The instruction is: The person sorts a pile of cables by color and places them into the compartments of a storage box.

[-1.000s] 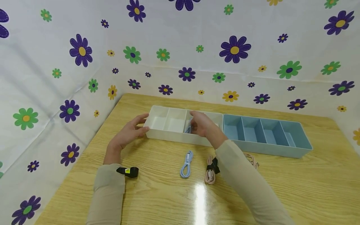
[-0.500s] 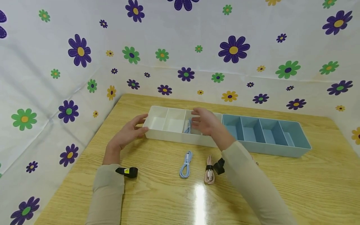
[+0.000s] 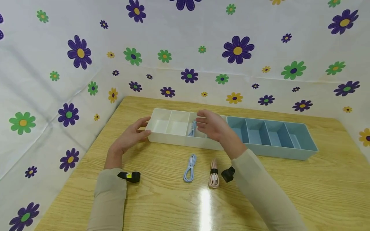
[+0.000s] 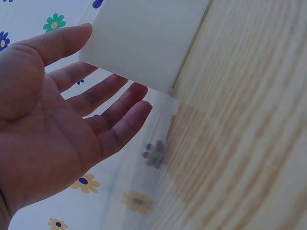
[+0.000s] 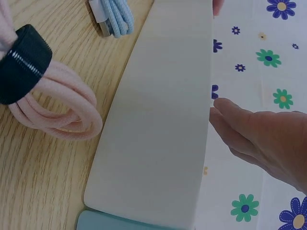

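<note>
The left end of a white divided box (image 3: pixel 176 138) is touched by my left hand (image 3: pixel 127 141), its thumb and fingers spread around that end. My right hand (image 3: pixel 212 125) hovers over the box's right half, fingers extended and holding nothing. A coiled light-blue cable (image 3: pixel 192 129) lies in the third compartment from the left, beside my right fingertips; the hand partly covers the compartment farther right. In front of the box a second light-blue cable (image 3: pixel 189 168) lies coiled on the table. To its right is a pink cable (image 3: pixel 214 178) bound with a black strap.
A blue divided box (image 3: pixel 284 152) adjoins the white box's right end. The wooden table (image 3: pixel 162 199) meets a flower-printed cloth (image 3: pixel 173 32) behind and at left. My right sleeve (image 3: pixel 266 189) covers part of the table. A black wrist camera (image 3: pixel 228 174) sits near the pink cable.
My right hand has let go of the light-blue cable in the third compartment, straightened its fingers and shifted slightly right. Another pink cable is now hidden by the sleeve. The left hand stays put.
</note>
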### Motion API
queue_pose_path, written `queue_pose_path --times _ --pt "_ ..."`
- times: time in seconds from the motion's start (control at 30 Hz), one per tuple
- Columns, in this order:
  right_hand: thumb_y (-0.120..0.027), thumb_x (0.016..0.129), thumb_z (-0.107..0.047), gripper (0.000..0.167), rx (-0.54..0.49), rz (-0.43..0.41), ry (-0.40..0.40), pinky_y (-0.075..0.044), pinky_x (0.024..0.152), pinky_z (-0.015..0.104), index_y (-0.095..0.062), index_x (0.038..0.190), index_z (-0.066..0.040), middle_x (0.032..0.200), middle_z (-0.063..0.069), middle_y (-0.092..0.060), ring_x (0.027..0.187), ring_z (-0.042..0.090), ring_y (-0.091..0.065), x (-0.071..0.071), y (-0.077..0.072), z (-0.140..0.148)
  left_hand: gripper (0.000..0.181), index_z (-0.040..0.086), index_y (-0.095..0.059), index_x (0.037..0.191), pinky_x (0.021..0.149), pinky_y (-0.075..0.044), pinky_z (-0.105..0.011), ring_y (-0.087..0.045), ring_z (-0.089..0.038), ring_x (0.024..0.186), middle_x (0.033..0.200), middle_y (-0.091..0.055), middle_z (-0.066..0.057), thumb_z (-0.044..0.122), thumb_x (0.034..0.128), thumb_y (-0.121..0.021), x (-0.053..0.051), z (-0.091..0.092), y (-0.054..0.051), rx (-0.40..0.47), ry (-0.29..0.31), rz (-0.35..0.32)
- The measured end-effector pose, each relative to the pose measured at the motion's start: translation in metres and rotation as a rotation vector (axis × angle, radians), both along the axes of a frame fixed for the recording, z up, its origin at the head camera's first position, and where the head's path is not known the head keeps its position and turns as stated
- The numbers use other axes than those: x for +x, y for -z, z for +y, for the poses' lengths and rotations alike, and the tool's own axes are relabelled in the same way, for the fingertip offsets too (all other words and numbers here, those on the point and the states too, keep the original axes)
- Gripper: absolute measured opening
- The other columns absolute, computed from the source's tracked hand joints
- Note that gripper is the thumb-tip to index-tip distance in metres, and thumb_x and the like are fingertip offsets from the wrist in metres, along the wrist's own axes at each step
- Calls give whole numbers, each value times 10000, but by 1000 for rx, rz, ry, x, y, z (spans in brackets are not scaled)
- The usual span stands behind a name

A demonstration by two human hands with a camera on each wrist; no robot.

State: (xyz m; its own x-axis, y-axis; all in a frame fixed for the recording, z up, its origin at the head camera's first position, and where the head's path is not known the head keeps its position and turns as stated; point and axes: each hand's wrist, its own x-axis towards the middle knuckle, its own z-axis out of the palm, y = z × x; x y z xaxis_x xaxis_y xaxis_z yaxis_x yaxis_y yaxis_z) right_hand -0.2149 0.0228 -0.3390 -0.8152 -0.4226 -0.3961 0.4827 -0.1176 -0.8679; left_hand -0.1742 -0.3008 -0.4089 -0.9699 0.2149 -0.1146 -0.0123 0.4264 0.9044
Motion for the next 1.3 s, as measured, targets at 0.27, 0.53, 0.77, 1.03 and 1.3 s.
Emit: queue_pose_path --times 0.27,0.53,0.77,1.03,1.3 --pt "-384 1082 -221 575 -5 66 -29 -193 1205 422 -166 1579 -31 1631 192 -163 1510 335 -158 8 -3 8 675 193 -215 1593 1029 -423 -577 -427 -440 1342 1546 -303 -214 282 1024 -567 -1 0 -1 -12 -11 -1" --pt "-371 1075 -171 566 7 101 -72 -185 1206 437 -160 1586 -48 1632 176 -174 1507 339 -169 13 0 15 677 191 -213 1593 1026 -427 -576 -427 -443 1344 1550 -299 -217 284 1024 -567 -2 0 0 -15 -5 -6" --pt "-380 1060 -135 580 -20 118 -72 -189 1205 442 -151 1582 -28 1629 196 -169 1504 358 -169 18 0 23 684 197 -210 1594 1028 -427 -575 -427 -438 1344 1555 -297 -213 295 1022 -571 -1 -1 0 -27 -6 -8" --pt "-394 1058 -159 584 -62 84 -48 -222 1196 435 -165 1581 -39 1623 192 -194 1494 357 -208 24 1 32 677 189 -210 1593 1031 -421 -580 -418 -443 1350 1549 -302 -217 285 1025 -566 -2 0 0 -23 -2 -9" --pt "-366 1066 -146 593 -173 60 -36 -200 1201 425 -107 1589 -40 1638 199 -124 1504 358 -168 31 1 43 675 199 -211 1593 1027 -424 -579 -423 -444 1346 1547 -307 -218 287 1026 -565 0 0 0 -16 0 -4"
